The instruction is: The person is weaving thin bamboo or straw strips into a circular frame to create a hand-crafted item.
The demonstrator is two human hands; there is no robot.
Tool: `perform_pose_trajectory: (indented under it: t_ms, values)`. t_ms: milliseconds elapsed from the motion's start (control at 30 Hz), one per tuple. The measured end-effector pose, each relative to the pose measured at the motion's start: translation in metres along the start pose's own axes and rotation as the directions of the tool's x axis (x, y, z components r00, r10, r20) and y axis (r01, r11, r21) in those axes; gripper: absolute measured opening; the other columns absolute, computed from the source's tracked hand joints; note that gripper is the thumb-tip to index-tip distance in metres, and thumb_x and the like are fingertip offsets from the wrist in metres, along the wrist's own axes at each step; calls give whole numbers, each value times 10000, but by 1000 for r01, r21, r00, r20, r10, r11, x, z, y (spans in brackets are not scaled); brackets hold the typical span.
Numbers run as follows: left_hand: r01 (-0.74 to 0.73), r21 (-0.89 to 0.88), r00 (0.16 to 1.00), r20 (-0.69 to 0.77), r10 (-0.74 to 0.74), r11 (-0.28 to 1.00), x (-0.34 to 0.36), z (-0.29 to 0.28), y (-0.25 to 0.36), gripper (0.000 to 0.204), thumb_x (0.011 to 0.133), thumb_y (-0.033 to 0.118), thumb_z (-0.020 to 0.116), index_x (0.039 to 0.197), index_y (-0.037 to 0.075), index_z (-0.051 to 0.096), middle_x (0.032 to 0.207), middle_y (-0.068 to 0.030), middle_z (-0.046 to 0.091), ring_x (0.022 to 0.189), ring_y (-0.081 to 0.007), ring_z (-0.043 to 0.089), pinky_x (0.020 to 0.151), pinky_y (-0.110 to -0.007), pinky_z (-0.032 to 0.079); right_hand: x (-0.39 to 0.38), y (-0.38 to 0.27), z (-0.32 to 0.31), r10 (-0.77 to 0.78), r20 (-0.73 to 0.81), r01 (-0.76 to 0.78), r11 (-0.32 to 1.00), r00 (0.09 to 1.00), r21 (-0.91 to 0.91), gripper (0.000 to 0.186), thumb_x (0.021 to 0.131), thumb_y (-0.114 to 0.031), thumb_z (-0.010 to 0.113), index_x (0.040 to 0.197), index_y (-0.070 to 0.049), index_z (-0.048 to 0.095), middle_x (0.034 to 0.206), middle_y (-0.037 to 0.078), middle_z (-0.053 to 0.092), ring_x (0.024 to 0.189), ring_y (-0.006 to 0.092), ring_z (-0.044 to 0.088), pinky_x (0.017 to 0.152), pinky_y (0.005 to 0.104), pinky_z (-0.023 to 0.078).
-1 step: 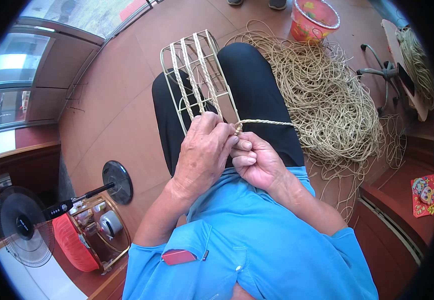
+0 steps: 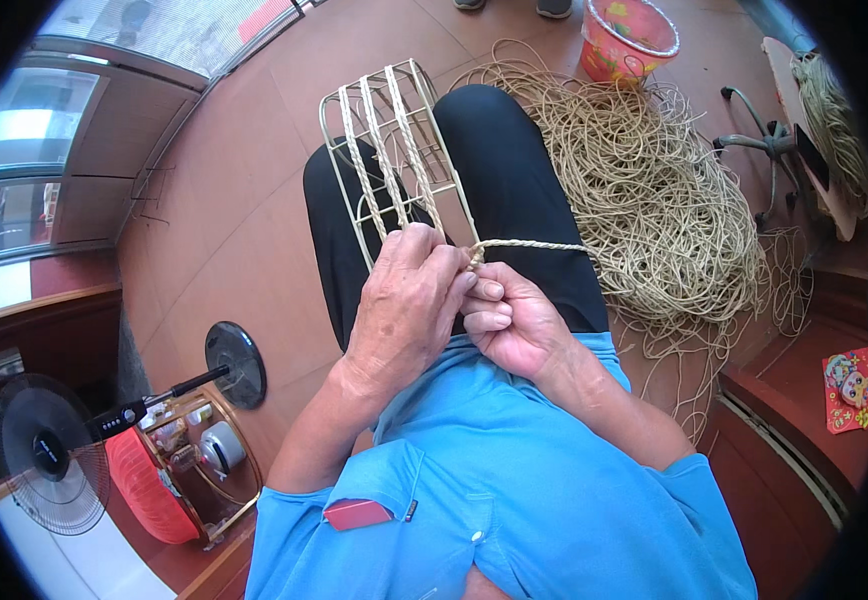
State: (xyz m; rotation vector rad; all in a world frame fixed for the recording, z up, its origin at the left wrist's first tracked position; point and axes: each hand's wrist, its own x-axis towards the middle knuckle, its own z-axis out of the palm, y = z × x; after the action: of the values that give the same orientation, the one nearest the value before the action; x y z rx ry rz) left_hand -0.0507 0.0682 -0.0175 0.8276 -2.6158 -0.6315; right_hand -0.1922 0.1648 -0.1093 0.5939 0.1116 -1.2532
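A pale wire frame, long and rounded, lies across my thighs with several twisted straw-coloured cords running along its length. Its near end disappears under my left hand, whose fingers are closed over it. Close beside, my right hand is closed too, palm partly up, its curled fingers pinching at the cord. That cord wraps the frame's near right corner in a small knot-like bunch and stretches right over my thigh. The fingertips of both hands meet there and hide the exact grip.
A large tangled heap of cord covers the floor to the right. Behind it stand a red patterned bucket and a swivel chair base. At left are a standing fan and a round red-sided item.
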Motion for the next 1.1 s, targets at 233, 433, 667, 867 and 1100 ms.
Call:
perform_pose_trajectory:
  t_ms: [233,433,667,867,1100]
  values:
    - [-28,6,999,23,28,1000,1,-2,-1,189,941,74,776,1115,11,742,1078,-145,612,1005,-334,648,876,-456,552,1,-5,0,27,-7,-28,998,1000,-51,79,1150,-115,592,1128,-46,622,744,-28,540,571,52,477,469,206,425]
    - [-23,-25,998,57,24,999,4,-3,1,156,934,57,756,1054,-11,683,1084,-165,570,1039,-358,605,936,-465,533,-3,2,2,-18,-18,17,999,1000,-51,52,1138,-98,604,1137,-52,628,763,-9,578,571,54,480,472,195,435]
    - [-32,-42,999,12,32,999,-1,0,-2,138,943,55,763,1049,1,691,1079,-153,583,1033,-353,613,912,-465,544,2,-1,-2,-10,-85,6,999,996,-48,61,1137,-91,614,1129,-48,656,795,7,617,584,57,504,474,191,448]
    - [-20,-46,1000,-6,19,999,-1,0,-2,136,948,58,769,1055,8,701,1082,-153,590,1028,-346,619,899,-457,548,-2,-2,-1,8,-29,-10,998,1000,-63,76,1152,-122,625,1175,-65,669,857,17,643,591,50,504,476,193,452]
    - [-42,-46,999,-21,41,998,-3,1,-4,168,948,71,801,1097,21,740,1060,-128,623,986,-319,651,860,-432,562,-3,1,0,4,-65,-8,999,998,-51,92,1166,-149,602,1182,-80,660,879,18,621,617,58,508,484,193,448]
